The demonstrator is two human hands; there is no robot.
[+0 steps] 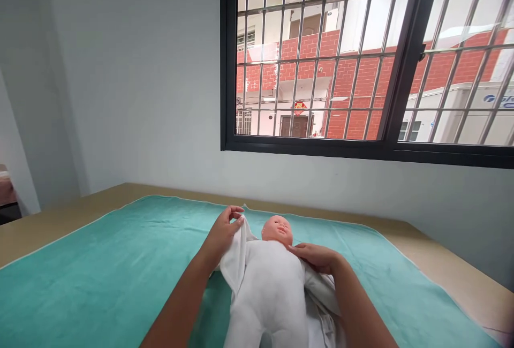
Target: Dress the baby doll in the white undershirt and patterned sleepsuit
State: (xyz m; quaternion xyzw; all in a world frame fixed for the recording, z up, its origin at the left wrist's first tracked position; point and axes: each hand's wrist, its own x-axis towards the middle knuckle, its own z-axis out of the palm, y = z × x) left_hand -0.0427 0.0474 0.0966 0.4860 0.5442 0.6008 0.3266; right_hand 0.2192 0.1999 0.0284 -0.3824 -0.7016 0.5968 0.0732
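A baby doll [277,284] with a white cloth body lies on its back, its bare pinkish head [278,230] pointing away from me. My left hand [229,227] pinches the edge of a white cloth garment [236,262] between thumb and fingers, lifting it beside the doll's shoulder on the left. On the other side, my right hand [319,257] lies over the doll's shoulder and upper arm, its fingers stretched out and the tips by the neck. More white fabric [327,305] is bunched beneath the doll's arm and side on the right, partly hidden by my forearm.
A turquoise cloth [120,262] covers most of the tan tabletop [433,262] under the doll. Behind the table rises a pale wall [152,96] with a dark-framed, barred window [313,144].
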